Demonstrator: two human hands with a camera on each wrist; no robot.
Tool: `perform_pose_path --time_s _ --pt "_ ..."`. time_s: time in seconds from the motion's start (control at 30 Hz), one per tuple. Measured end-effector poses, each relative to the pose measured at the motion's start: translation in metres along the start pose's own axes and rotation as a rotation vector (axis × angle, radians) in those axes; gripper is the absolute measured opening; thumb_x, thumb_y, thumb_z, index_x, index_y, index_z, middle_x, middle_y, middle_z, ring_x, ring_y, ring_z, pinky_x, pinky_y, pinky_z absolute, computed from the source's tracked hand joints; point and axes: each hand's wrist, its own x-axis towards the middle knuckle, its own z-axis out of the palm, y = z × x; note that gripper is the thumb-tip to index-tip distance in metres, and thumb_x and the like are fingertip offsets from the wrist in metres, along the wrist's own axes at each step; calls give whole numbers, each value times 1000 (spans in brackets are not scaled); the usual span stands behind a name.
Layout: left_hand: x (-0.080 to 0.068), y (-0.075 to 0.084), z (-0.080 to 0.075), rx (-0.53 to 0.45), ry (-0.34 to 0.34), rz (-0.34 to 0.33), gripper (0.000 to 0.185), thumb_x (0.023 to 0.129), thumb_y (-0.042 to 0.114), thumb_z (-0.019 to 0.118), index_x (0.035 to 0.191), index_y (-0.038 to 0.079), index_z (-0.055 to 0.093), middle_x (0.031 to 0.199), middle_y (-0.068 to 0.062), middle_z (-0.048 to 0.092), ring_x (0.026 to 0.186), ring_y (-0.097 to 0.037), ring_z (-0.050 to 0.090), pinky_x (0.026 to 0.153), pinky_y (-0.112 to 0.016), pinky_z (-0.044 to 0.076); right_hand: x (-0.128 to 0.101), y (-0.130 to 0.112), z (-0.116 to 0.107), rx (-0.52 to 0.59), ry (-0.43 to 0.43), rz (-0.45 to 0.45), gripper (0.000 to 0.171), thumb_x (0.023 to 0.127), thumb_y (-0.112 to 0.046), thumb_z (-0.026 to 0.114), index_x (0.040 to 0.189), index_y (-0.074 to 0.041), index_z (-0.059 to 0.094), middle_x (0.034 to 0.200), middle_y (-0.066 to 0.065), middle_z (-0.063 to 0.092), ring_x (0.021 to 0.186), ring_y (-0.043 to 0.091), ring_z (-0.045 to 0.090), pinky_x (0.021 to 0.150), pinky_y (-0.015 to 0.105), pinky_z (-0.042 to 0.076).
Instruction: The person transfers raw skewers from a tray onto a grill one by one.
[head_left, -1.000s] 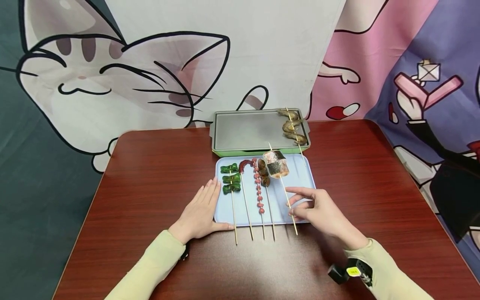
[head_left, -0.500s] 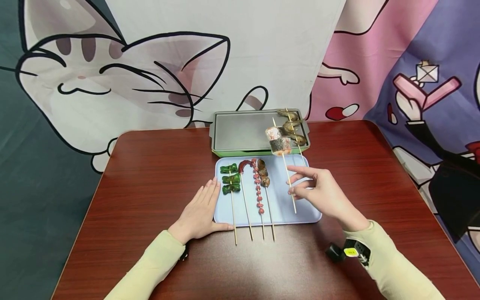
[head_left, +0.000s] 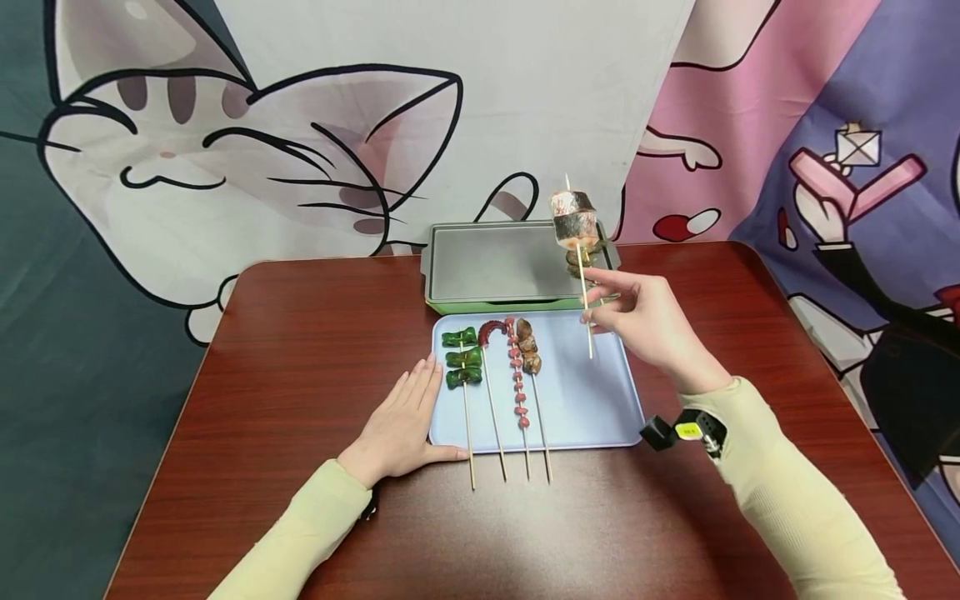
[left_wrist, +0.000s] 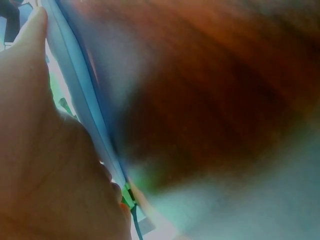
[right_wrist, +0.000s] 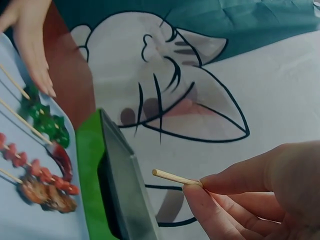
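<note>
My right hand (head_left: 641, 321) pinches the stick of a fish skewer (head_left: 575, 227) between thumb and fingertips. The skewer is raised, its two chunky pieces overlapping the grill pan's right end in the head view. Its blunt stick end (right_wrist: 172, 176) pokes out of the pinch in the right wrist view. Behind it, a shrimp skewer (head_left: 575, 260) on the grill pan (head_left: 495, 260) is mostly hidden. With fingers straight, my left hand (head_left: 397, 425) rests against the left edge of the light blue tray (head_left: 588, 408); its thumb lies at the near corner.
On the tray's left half lie a green pepper skewer (head_left: 463, 357), a dark red tentacle skewer (head_left: 491, 329), a thin skewer of small pink pieces (head_left: 517, 375) and a browned meat skewer (head_left: 529, 350). Their sticks overhang the near rim. The brown table (head_left: 300, 350) ends at a cartoon curtain.
My right hand has carried the fish skewer up and away from above the tray, forward and slightly right to the grill pan. The left hand has stayed put.
</note>
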Motion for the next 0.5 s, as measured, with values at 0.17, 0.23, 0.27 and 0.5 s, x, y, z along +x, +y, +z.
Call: perform_pose_path --time_s 0.17,0.23,0.27,0.5 --pt "0 0 0 -4 3 1 123 83 78 62 156 -12 21 164 -28 16 152 -38 15 121 -48 16 21 4 1 22 -8 48 52 90 11 63 140 0 60 105 27 69 77 18 73 70 31 61" --pt "0 0 0 -8 4 2 123 83 78 63 156 -12 21 164 -28 16 152 -38 15 121 -49 17 29 9 3 34 -22 74 52 90 10 64 141 1 59 107 30 68 79 20 74 71 32 61" --pt "0 0 0 -9 4 1 123 83 78 63 156 -12 21 164 -28 16 152 -38 15 121 -49 16 33 11 5 40 -29 88 52 90 10 65 141 2 58 108 31 67 79 21 74 72 32 61" --pt "0 0 1 -5 5 1 123 83 78 62 157 -11 21 164 -28 16 152 -38 14 122 -48 16 53 29 17 17 -82 183 52 90 10 61 142 7 55 105 29 67 77 19 72 75 37 61"
